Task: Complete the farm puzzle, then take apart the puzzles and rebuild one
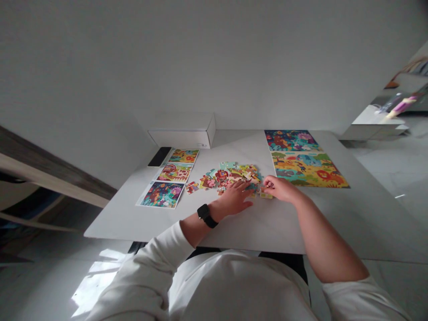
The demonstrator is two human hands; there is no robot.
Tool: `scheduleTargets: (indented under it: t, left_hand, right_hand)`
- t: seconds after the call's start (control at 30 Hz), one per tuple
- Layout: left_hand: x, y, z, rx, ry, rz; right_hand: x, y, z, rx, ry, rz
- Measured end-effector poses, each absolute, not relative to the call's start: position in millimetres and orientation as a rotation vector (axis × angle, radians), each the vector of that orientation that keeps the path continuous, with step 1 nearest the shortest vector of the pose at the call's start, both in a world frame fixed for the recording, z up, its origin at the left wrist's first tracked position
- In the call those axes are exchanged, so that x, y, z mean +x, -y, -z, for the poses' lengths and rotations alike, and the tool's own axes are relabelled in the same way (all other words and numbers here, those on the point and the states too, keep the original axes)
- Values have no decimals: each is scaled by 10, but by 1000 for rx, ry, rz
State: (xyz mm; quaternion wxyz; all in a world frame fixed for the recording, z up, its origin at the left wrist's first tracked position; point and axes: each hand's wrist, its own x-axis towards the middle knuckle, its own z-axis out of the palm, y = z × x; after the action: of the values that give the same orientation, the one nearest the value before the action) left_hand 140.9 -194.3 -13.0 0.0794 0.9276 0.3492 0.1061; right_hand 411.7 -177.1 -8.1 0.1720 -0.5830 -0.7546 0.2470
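A heap of colourful jigsaw puzzle pieces (230,174) lies in the middle of the white table. My left hand (236,196), with a black watch at its wrist, rests palm down on the near side of the heap, its fingers stretched and the thumb apart. It covers some of the pieces. At the heap's right edge, my right hand (274,186) is closed in a pinch on a yellow-green puzzle piece (266,195), which shows just under the fingertips. The fingers hide part of that piece.
On the right lie two finished puzzle pictures (307,167), edge to edge. A sheet with three small reference pictures (174,177) is on the left, beside a black phone (159,156). A white box (182,137) stands against the wall at the table's (267,227) back.
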Motion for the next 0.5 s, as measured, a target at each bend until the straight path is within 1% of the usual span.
scheduleTargets:
  t: [0.2,0.3,0.4,0.43,0.5]
  left_hand:
    - [1329,1978,78,2751,-1067,-335]
    - [1277,1996,49,2737,-1086,-343]
    - [1232,2021,51,2750,-1095,-352]
    - [1207,2026,52,2755,-1085,-357]
    - [1124,2021,44,2757,-1078,-385]
  right_hand:
    - [4214,1625,104,-1540,1735,-733]
    - [4108,1590,146,-1414,1577,-892]
    - [3941,1593,204,-1331,1534,-1017]
    - [3893,1599,222,-1331,1560,-999]
    - [3825,1611,247,-1365,1664,-816]
